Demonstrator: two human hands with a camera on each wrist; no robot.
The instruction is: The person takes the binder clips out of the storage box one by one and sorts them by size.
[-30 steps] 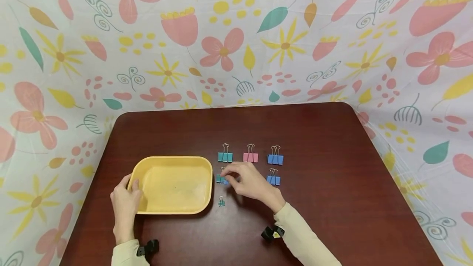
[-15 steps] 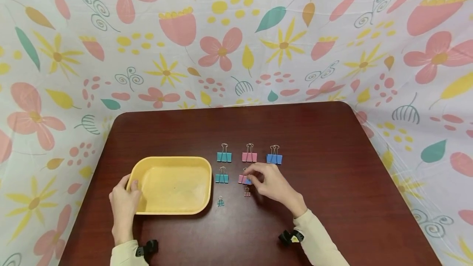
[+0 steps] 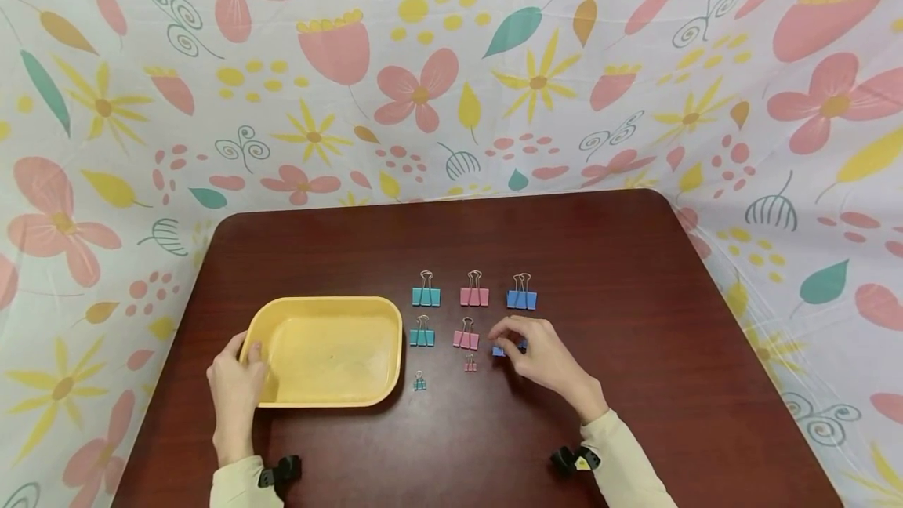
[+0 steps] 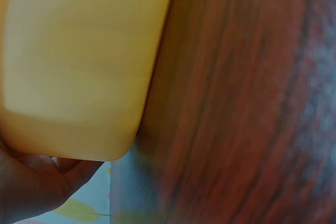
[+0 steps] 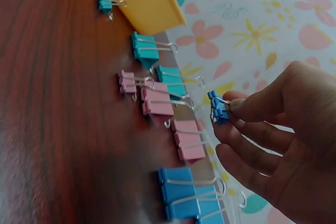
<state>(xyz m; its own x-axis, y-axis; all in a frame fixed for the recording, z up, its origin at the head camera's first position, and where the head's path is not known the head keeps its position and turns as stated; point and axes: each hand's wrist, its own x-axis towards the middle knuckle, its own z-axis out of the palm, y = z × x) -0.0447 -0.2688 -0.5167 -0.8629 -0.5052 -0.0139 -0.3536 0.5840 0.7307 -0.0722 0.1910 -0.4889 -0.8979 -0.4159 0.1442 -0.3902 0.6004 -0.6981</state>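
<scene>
My left hand [image 3: 236,390] grips the left wall of a yellow plastic tray [image 3: 331,401], thumb inside the rim and fingers outside. In the left wrist view, fingers show at the tray's end. My right hand [image 3: 546,359] pinches a small blue binder clip [image 5: 218,107] between thumb and fingertips, held above the table. Beneath it lies a medium blue binder clip [image 5: 178,192], mostly hidden by the hand in the head view. To its left lie a medium pink binder clip [image 3: 466,338], a small pink one [image 3: 470,365], a medium teal one [image 3: 422,336] and a small teal one [image 3: 419,382].
Along the far row lie a large teal binder clip [image 3: 426,296], a large pink one [image 3: 474,296] and a large blue one [image 3: 521,299]. The dark wooden table [image 3: 670,375] has a floral curtain [image 3: 451,61] behind it.
My right hand has moved rightward with the small blue clip, from over the medium teal clip past the pink ones. The small pink clip came into view. The left hand stays on the tray.
</scene>
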